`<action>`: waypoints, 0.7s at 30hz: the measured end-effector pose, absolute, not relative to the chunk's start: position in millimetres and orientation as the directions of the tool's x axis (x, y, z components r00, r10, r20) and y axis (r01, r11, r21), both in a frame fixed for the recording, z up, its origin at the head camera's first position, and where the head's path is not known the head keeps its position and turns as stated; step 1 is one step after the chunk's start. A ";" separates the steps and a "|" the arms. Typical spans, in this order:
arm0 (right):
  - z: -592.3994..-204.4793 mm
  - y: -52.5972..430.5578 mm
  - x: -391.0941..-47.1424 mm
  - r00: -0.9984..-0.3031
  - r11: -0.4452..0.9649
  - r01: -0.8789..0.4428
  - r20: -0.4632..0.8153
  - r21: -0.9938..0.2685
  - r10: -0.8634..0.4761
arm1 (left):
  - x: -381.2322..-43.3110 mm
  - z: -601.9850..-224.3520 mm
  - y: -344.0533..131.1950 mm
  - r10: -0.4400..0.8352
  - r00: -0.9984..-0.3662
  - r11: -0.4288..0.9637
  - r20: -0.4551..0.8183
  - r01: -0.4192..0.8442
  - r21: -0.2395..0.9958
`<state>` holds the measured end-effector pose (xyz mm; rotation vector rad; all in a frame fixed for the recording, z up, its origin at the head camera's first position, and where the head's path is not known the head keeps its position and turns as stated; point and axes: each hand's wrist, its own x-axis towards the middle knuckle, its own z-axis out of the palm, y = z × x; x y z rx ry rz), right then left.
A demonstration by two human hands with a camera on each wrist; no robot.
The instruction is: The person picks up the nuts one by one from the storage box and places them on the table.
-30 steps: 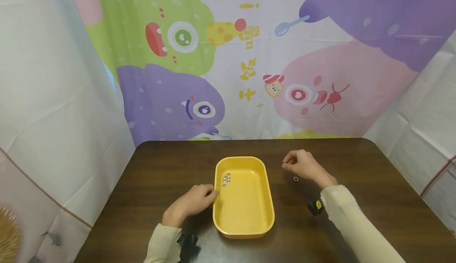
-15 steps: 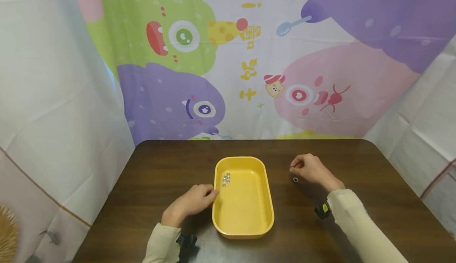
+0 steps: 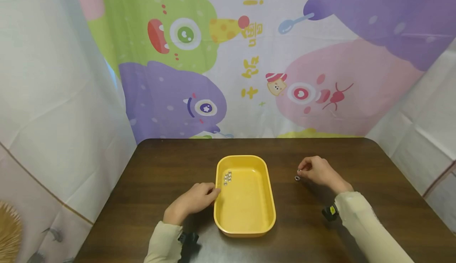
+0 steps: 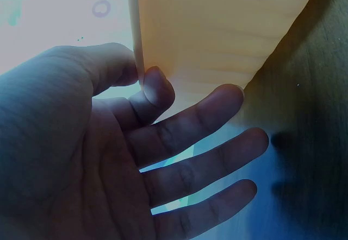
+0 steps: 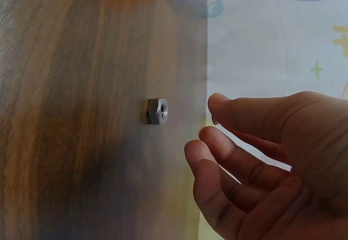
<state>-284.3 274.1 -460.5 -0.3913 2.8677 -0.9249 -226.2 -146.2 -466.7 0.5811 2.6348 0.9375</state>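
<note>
Head view: our left hand [image 3: 194,199] pinches the tray [image 3: 246,211]; a nut [image 3: 299,170] held only by fingertips in our right hand [image 3: 318,171] might slip.

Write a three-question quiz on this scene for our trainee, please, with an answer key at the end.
1. True or false: the bare left hand pinches the side wall of the yellow, rounded-rectangular, plastic-looking tray.

2. Where does the cluster of small silvery pieces lie?
A) On the tray's rim
B) Inside the tray, on the left hand's side
C) Outside the tray

3. Fill in two words: the silvery hexagonal metal nut on the dark brown wood-grain table is nearer to the person's bare ____.

Key: 1. True. 2. B. 3. right hand.
</note>
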 end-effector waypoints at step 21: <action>-478.9 286.1 -280.3 -0.960 0.791 -0.233 0.004 -0.566 -0.280 | -224.5 -466.7 -149.0 0.475 -0.874 0.686 -0.106 0.292 0.666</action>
